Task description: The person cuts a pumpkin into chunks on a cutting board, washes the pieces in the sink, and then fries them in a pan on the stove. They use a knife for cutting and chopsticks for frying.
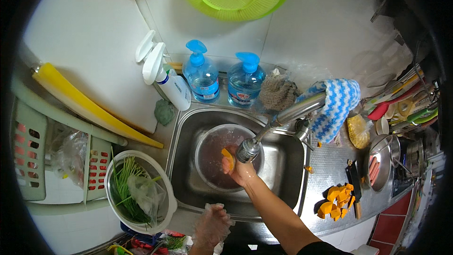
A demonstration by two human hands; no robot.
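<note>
My right hand [240, 170] holds an orange pumpkin piece [228, 158] under the metal faucet head [247, 150], over a round metal bowl [208, 177] of water in the stainless steel sink [283, 191]. The faucet covers part of that hand. Near the sink's front edge is my left hand [211, 221], in a clear plastic glove, with its fingers curled; whether anything lies inside them cannot be seen. Cut pumpkin chunks [336, 202] lie on the metal counter at the right, beside a knife [354, 184] with a dark blade and wooden handle.
A white basin [172, 207] with green stalks and a plastic bag stands left of the sink. Behind the sink are two blue pump bottles [203, 81], a spray bottle [177, 90] and a blue-white cloth [334, 109]. A metal pot [382, 184] holding sausages stands at the right.
</note>
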